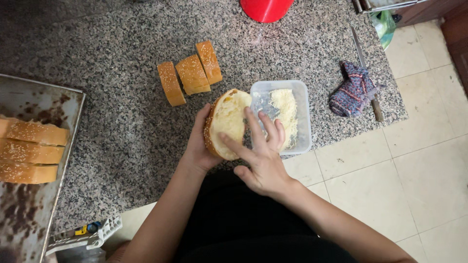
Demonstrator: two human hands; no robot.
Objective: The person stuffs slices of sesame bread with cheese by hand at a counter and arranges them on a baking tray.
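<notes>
Bread half (226,122) is sitting at frame center, cut face up toward the camera: pale yellow crumb, brown crust rim showing along its left and lower edge. It's being held tilted just above the speckled granite desk (122,122), its upper right edge overlapping the corner of the plastic tub (304,117).

Left hand (199,146) is gripping the bread from the left, fingers curled around the crust side, grip closed on it. Right hand (261,156) is lying open, fingers spread and extended, fingertips pressing on the cut face and reaching over the tub edge. Probably some cheese shreds under those fingers, but it's too small to tell.

The tub is clear, rectangular, right of center, touching the bread. Grated cheese (284,109) is filling its right side, pale yellow; the left part is looking mostly bare.

Three sesame bread slices (191,72) are standing on edge in a fanned row, upper center, well apart from the hands. More sesame-topped loaves (29,156) are stacking up on a worn metal tray (46,97) at the left edge.

Red round object (265,9) is being cut off by the top edge. Knitted cloth (352,91) is lying at right, a knife (363,63) running under it. White plastic rack (87,234) is poking in at lower left. Tiled floor (414,170) is filling the right side.
</notes>
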